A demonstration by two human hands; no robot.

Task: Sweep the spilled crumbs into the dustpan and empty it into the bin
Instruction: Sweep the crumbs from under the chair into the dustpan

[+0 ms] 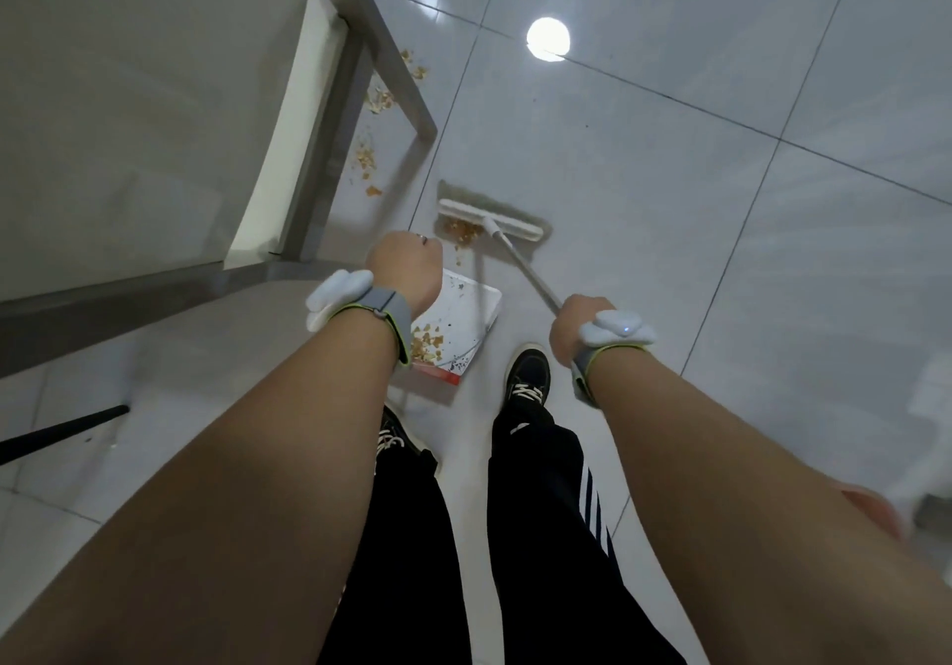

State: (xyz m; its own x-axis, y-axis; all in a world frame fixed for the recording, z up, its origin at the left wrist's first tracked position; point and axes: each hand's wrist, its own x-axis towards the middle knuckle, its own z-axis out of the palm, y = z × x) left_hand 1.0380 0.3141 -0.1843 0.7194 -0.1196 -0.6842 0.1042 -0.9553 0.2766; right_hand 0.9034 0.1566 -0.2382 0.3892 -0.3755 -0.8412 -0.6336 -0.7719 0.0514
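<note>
A white broom (489,218) rests with its head on the tiled floor, and a small heap of brown crumbs (462,231) lies just in front of its bristles. My right hand (579,327) is closed around the broom's metal handle. A white dustpan (458,327) with a red back edge sits on the floor near my feet, with some crumbs inside it. My left hand (404,273) is a fist above the dustpan; its handle is hidden by the hand. More crumbs (367,157) are scattered under the table's edge, farther away.
A steel-framed table (129,97) fills the left side, with a metal leg (407,82) standing among the far crumbs. A black rod (62,432) lies at the left edge. My two dark shoes stand just behind the dustpan. Open tiled floor (721,200) lies to the right.
</note>
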